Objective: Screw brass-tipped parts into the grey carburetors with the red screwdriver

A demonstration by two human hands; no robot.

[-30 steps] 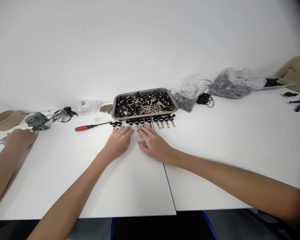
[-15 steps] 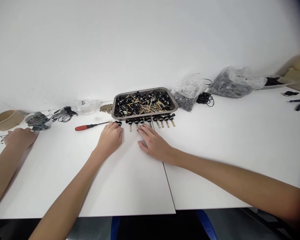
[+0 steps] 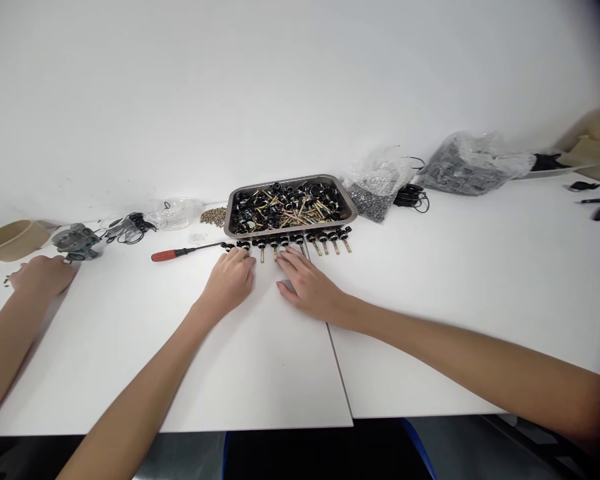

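in the head view, the only one, the small parts (image 3: 299,239) lay in a row along the near side of a metal tray (image 3: 291,234), on a white table (image 3: 405,287). their black heads were towards the tray and their brass-coloured stems ran towards the person, the right-hand ones slanting a little to the right.

the left hand (image 3: 230,277) was at the left end of the row, and the parts there lay just beyond its fingertips, away from the person; it was the nearer hand to that end. its fingers were bent and close together; whether they pinched a part i could not tell. the right hand (image 3: 310,287) was nearer the middle, its fingers reaching forward and left, a little spread, with the thumb well apart; the fingertips covered some of the stems.

a screwdriver (image 3: 167,255) with a red handle lay to the left, its shaft pointing at the row's left end. farther left, a co-worker's hand (image 3: 43,277) rested near a grey metal casting (image 3: 76,242).

no brand, label or writing could be read on the tray, the screwdriver or the clear bag (image 3: 375,200) of grey pieces.
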